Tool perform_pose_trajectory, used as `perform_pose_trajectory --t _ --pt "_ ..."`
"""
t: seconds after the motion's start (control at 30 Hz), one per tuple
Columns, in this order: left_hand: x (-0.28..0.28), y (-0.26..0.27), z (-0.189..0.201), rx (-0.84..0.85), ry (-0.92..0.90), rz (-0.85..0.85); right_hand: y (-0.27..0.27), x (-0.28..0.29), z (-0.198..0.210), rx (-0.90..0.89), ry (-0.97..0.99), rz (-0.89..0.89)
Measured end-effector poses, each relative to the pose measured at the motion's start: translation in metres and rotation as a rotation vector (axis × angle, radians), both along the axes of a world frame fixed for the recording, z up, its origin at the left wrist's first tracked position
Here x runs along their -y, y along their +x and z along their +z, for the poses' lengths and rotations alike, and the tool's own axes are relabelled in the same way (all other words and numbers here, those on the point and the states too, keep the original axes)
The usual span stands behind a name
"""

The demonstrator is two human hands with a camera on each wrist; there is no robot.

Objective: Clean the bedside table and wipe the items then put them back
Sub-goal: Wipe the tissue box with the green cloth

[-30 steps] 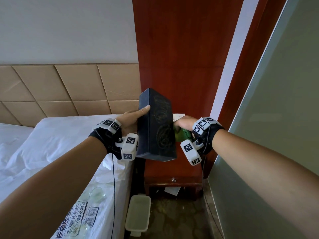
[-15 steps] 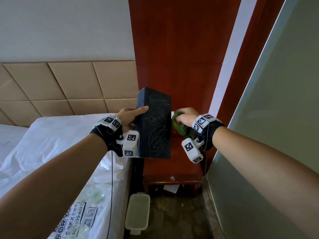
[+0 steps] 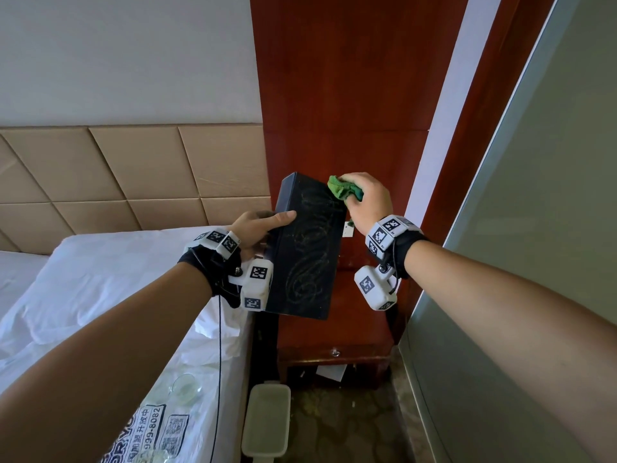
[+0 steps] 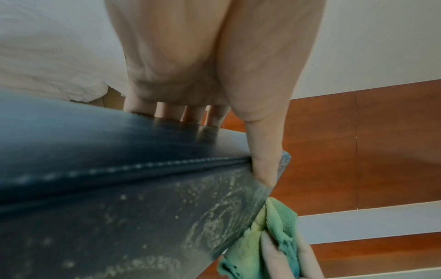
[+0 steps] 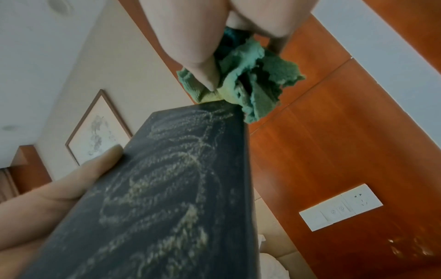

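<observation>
Fingers of my right hand [image 3: 367, 198] bunch the green cloth [image 3: 344, 190] against the dusty black box [image 3: 307, 248] my left hand [image 3: 257, 228] grips, wiping unfinished, bedside table [image 3: 334, 335] awaiting items.

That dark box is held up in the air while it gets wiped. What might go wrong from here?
1. The left hand alone holds the dusty black rectangular box above the red-brown wooden bedside table; a hard wipe might push it loose and it could drop.
2. The right hand holds the crumpled green cloth at the box's top corner; swirls of pale residue lower on the face may get missed.
</observation>
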State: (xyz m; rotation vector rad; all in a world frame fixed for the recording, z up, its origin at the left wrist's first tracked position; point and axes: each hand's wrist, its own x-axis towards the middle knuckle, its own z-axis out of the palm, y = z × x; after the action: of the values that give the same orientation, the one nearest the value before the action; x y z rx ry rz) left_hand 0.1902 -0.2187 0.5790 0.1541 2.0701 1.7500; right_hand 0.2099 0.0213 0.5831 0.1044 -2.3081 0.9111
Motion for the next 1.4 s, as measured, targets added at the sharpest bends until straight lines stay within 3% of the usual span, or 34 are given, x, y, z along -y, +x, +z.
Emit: perform_pose_trajectory --t 0.27,0.5,0.67,0.87,0.97,1.4 --pt "0.004 -0.004 -0.002 -0.001 0.221 0.134 0.009 0.02 0.005 0.076 0.13 0.063" --pt "0.017 -0.008 0.001 0.007 0.264 0.143 0.02 0.04 0.012 0.133 0.195 0.092" --pt "0.031 -0.012 0.002 -0.017 0.237 0.118 0.024 0.044 0.031 0.323 0.223 0.194" --pt "0.046 -0.011 0.009 -0.045 0.263 0.047 0.015 0.049 0.058 0.032 0.005 -0.041" --pt "0.051 -0.009 0.012 -0.065 0.27 0.024 0.007 0.056 0.063 0.033 0.02 -0.083" --pt "0.069 -0.013 0.016 -0.07 0.331 0.023 0.025 0.113 0.06 0.185 0.257 0.182"
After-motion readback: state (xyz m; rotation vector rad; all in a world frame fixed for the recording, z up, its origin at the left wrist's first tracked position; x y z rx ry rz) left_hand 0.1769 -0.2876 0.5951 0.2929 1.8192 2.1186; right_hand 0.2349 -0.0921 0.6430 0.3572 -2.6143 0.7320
